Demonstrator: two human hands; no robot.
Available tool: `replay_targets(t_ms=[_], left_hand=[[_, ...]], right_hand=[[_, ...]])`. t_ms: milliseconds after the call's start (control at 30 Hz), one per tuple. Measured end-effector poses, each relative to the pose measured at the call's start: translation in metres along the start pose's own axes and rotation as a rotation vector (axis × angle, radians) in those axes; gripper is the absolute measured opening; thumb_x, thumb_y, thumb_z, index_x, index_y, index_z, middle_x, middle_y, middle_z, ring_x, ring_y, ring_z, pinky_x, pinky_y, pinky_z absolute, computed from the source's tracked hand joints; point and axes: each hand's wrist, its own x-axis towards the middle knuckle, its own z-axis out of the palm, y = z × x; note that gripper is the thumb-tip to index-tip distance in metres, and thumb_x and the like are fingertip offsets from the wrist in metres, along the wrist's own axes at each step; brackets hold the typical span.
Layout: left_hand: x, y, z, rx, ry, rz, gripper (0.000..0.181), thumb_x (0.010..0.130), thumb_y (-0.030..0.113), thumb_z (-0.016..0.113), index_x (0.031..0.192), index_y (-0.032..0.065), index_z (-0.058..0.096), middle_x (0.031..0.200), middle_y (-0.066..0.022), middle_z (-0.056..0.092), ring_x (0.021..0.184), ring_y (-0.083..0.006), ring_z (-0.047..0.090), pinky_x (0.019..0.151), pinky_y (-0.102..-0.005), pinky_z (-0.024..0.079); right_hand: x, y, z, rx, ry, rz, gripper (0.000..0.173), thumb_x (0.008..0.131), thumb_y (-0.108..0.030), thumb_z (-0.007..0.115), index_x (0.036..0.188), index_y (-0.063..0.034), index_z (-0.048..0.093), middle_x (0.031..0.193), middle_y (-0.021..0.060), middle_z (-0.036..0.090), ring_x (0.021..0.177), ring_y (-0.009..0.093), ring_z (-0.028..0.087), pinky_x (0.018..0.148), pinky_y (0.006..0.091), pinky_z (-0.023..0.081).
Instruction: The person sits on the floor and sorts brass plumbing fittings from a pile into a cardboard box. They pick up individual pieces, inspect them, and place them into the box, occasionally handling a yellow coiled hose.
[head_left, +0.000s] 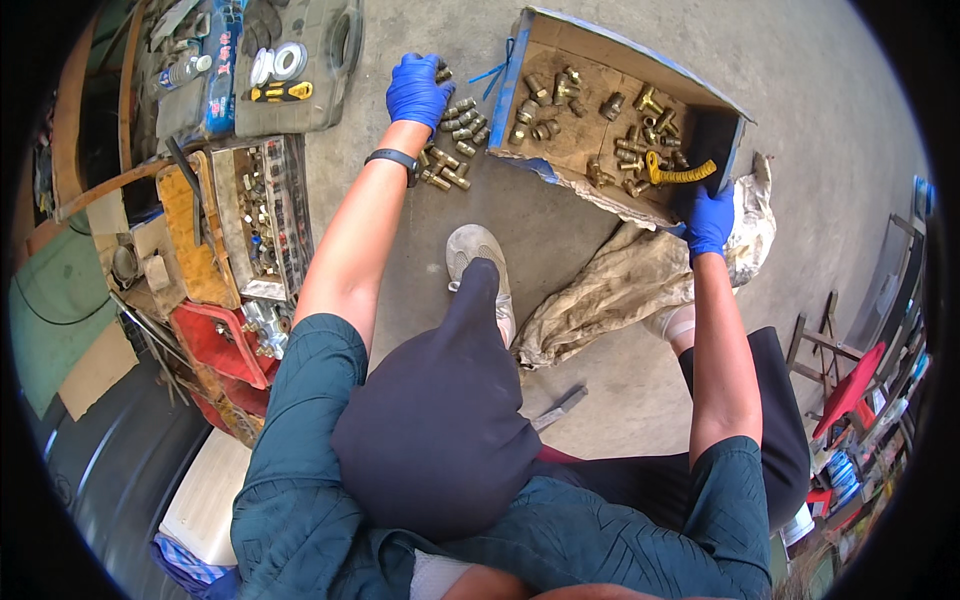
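Observation:
My left hand (420, 88), in a blue glove, has its fingers curled at a metal fitting (444, 73) above a group of brass pipe fittings (465, 124) on the concrete floor; whether it grips the fitting or only touches it cannot be told. Several tee-shaped fittings (444, 168) lie just below that group. Gloved in blue too, my right hand (710, 219) holds the near right corner of a shallow cardboard box (577, 124). Loose elbows, tees and other brass fittings (634, 150) are scattered inside it, with a yellow curved ribbed piece (679, 171) near my right hand.
A stained cloth (600, 300) lies under the box's near side. At left stand an open tray of small fittings (259, 217), a red bin (217, 337) and a plastic case (300, 97) bearing a yellow-black utility knife (281, 91) and white tape rolls (289, 60). A metal-framed stool (847, 386) is at right.

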Motion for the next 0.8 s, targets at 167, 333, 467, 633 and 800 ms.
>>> replay_targets(t_ms=[167,333,467,633,800], left_hand=[[-0.003,-0.023,0.003,-0.989,-0.086,-0.328,0.028,0.088,0.023,0.073,0.109,0.0063,0.066,0.110,-0.0144,0.065,0.103,-0.0306,0.064,0.092,-0.0414,0.054],[-0.043,-0.008,-0.035,-2.083,-0.278,-0.473,0.025,0.103,0.016,0.052,0.117,-0.0033,0.059,0.127,-0.0229,0.060,0.125,-0.0355,0.056,0.111,-0.0458,0.045],[-0.068,0.007,-0.052,-2.208,-0.283,-0.523,0.036,0.104,0.019,0.047,0.130,-0.0061,0.054,0.145,-0.0308,0.044,0.136,-0.0431,0.044,0.115,-0.0500,0.041],[-0.079,0.023,-0.067,-2.252,-0.297,-0.470,0.043,0.106,0.021,0.044,0.139,-0.0057,0.046,0.146,-0.0310,0.043,0.137,-0.0433,0.042,0.116,-0.0517,0.039],[-0.078,0.025,-0.069,-2.243,-0.327,-0.378,0.046,0.106,0.019,0.042,0.147,-0.0009,0.037,0.147,-0.0308,0.041,0.138,-0.0429,0.042,0.115,-0.0510,0.040]], right_hand=[[0.000,0.001,0.003,0.043,-0.012,-0.004,0.041,0.086,-0.029,0.066,0.116,-0.0022,0.058,0.098,0.0224,0.071,0.089,0.039,0.069,0.078,0.0435,0.052],[0.005,0.015,0.007,0.061,0.007,-0.023,0.040,0.086,-0.029,0.067,0.115,-0.0027,0.058,0.099,0.0216,0.071,0.089,0.039,0.070,0.078,0.0435,0.052],[0.004,0.009,0.004,0.020,-0.010,-0.004,0.039,0.086,-0.030,0.067,0.114,-0.0030,0.059,0.099,0.0214,0.071,0.090,0.039,0.070,0.078,0.0437,0.052],[0.001,0.001,0.003,0.034,-0.013,0.013,0.039,0.086,-0.029,0.066,0.114,-0.0031,0.058,0.099,0.0216,0.071,0.090,0.039,0.070,0.078,0.0438,0.052],[0.006,0.015,0.006,0.068,-0.013,-0.002,0.040,0.085,-0.028,0.067,0.115,-0.0034,0.058,0.099,0.0216,0.071,0.090,0.039,0.070,0.078,0.0438,0.052]])
